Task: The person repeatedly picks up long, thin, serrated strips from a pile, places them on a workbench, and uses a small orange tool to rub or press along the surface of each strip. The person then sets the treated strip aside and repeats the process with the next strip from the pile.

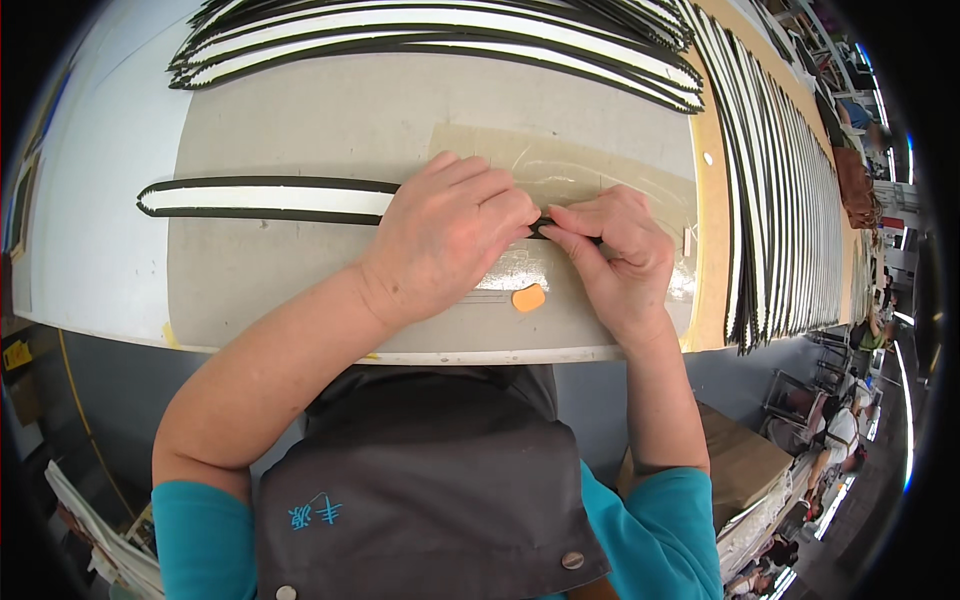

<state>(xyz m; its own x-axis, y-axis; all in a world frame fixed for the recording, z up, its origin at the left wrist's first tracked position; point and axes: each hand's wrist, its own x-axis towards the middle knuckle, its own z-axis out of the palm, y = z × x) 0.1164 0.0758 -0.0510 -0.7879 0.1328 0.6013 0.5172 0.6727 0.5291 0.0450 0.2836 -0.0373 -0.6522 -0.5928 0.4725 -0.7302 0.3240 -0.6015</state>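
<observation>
A long flat strip (pixel 270 198), white down its middle with black edging and a notched, pointed left end, lies across the grey work mat (pixel 300 285). My left hand (pixel 450 225) is closed over its right part, fingertips pinching the black edging. Close beside it, my right hand (pixel 615 245) pinches the strip's dark right end between thumb and fingers. The two hands' fingertips nearly meet there, and the hands hide most of that end. Just below them on the mat sits a small orange-yellow block (pixel 528 298).
Similar black-and-white strips (pixel 440 40) lie stacked along the far side. A long row of more strips (pixel 785 200) fills the right side of the table. A clear film sheet (pixel 560 160) covers part of the mat. The table's front edge (pixel 480 357) runs close to my apron.
</observation>
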